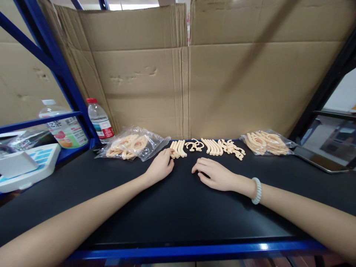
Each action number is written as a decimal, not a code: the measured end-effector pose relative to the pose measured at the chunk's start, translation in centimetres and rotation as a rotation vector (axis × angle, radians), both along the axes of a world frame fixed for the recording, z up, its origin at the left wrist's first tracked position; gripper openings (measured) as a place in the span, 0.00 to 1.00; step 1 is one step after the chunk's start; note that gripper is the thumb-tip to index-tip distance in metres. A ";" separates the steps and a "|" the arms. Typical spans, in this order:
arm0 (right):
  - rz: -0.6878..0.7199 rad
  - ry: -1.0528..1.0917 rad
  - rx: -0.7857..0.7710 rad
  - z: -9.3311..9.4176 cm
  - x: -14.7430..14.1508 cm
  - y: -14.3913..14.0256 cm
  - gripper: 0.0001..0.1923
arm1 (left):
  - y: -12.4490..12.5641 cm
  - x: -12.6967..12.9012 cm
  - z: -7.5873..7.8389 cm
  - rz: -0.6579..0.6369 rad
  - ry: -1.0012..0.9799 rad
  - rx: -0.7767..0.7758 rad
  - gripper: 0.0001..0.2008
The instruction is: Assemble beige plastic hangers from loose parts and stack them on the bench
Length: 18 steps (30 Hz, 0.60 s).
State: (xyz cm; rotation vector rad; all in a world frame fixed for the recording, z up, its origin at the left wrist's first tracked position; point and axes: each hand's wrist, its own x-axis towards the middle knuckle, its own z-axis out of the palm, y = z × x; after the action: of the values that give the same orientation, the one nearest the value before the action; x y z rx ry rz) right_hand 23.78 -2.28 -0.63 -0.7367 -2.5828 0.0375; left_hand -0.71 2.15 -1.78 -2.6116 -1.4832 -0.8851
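Observation:
My left hand (160, 166) reaches to a row of slim, curved, pale wooden-looking strips (180, 149). Its thumb and fingertips close on the near left strip and partly cover it. To the right, my right hand (214, 173) rests low over the black table, fingers loosely curled and apart, with nothing visible in them. Beyond the hands lie small hooked pieces (194, 145), a second row of curved strips (213, 147) and a cluster of small knobbed pieces (232, 148).
Clear plastic bags of similar pieces lie at left (129, 145) and right (264, 142). A red-capped bottle (100, 122) and a larger bottle (65, 128) stand left, near a white-and-blue tray (46, 163). A dark flat device (319, 159) lies right. Cardboard (250, 81) walls the back.

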 end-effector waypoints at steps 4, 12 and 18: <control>-0.003 -0.001 0.004 0.0 0.0 0.0 0.11 | 0.0 0.0 0.0 0.005 -0.004 0.009 0.14; -0.007 -0.003 0.001 -0.1 -0.1 -0.1 0.11 | -0.1 -0.1 0.0 0.002 -0.019 0.040 0.17; -0.015 0.000 0.000 -0.1 -0.1 -0.1 0.11 | -0.2 -0.1 0.1 -0.021 -0.015 0.046 0.11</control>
State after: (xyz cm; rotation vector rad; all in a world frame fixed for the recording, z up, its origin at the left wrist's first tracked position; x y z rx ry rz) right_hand 23.66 -2.42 -0.71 -0.7562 -2.5766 0.0333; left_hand -0.77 1.95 -1.65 -2.5987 -1.4234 -0.9319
